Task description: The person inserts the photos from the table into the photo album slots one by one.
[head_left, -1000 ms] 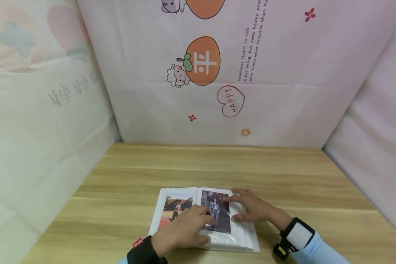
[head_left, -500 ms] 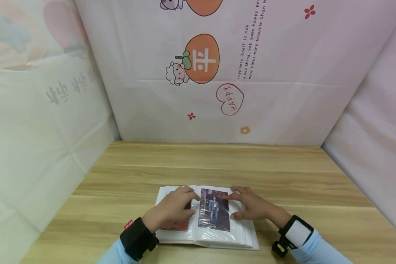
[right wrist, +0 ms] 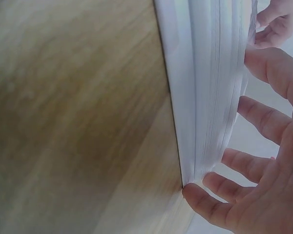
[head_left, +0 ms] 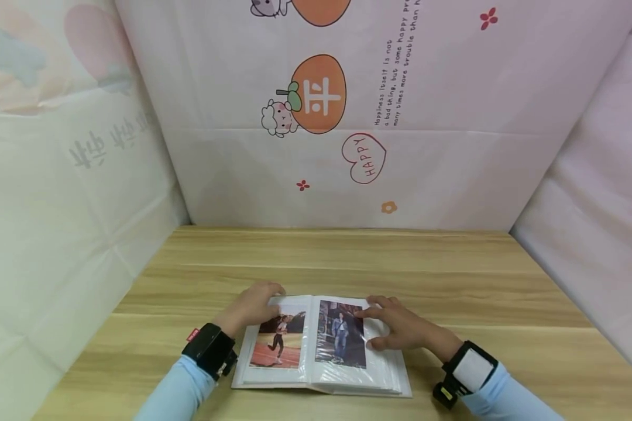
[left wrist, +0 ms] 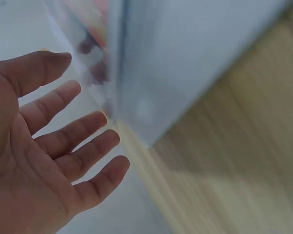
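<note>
A white photo album lies spread on the wooden table, with clear sleeves on its pages. On its left page is a photo of a runner; the right page bears a photo of a standing person in blue. My left hand is over the album's upper left corner, and in the left wrist view its fingers are loosely spread near the page edge. With fingers spread, my right hand rests on the right page's outer margin. In the right wrist view its fingertips touch the stacked page edges.
The wooden table extends around the album. A white printed cloth hangs behind it, with pale cloth walls at left and right. Both wrists wear black straps with devices.
My left hand has moved left and away from me, from over the album's middle to its upper left corner, uncovering both photos. My right hand has stayed on the right page.
</note>
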A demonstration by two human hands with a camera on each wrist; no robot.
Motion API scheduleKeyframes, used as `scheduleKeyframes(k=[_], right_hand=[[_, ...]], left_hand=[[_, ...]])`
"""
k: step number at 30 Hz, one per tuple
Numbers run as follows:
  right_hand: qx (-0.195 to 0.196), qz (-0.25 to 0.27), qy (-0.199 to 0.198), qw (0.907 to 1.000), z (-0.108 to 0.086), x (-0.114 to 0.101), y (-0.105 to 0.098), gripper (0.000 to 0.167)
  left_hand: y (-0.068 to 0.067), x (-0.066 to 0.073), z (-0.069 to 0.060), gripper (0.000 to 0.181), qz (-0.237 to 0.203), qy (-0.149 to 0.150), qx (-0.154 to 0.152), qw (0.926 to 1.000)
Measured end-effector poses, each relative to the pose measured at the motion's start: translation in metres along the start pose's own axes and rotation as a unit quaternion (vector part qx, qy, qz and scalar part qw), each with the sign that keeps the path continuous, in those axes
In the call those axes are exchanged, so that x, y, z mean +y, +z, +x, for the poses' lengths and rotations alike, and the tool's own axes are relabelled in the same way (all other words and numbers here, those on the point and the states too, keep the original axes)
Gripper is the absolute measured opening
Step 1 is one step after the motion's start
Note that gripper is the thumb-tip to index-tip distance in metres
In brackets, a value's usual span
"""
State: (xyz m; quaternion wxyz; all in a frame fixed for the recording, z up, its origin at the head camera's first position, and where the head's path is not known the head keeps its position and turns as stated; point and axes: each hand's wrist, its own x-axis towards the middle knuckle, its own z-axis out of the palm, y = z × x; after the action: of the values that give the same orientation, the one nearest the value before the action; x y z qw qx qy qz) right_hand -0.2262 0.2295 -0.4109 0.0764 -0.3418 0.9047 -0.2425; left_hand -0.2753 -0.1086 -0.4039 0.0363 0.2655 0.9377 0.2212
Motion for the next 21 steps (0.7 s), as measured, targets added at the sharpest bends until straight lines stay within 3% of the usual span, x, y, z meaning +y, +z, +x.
scheduleKeyframes(k=[8,13,21], right_hand=[[-0.001,-0.003,-0.001,1.0000,0.000,0.000,0.000,0.057],[0.000,-0.007,-0.001,1.0000,0.001,0.002,0.001,0.058],[-0.005,0.001,0.007,1.0000,0.000,0.002,0.001,0.058]], left_hand=[[0.001,-0.012,-0.001,0.047,-0.060,-0.030,-0.019,0.9976],[0.002,-0.017,-0.001,0.049,-0.053,-0.033,-0.023,0.9978],[0.001,-0.015,-0.002,0.048,-0.050,-0.028,-0.018,0.9982]])
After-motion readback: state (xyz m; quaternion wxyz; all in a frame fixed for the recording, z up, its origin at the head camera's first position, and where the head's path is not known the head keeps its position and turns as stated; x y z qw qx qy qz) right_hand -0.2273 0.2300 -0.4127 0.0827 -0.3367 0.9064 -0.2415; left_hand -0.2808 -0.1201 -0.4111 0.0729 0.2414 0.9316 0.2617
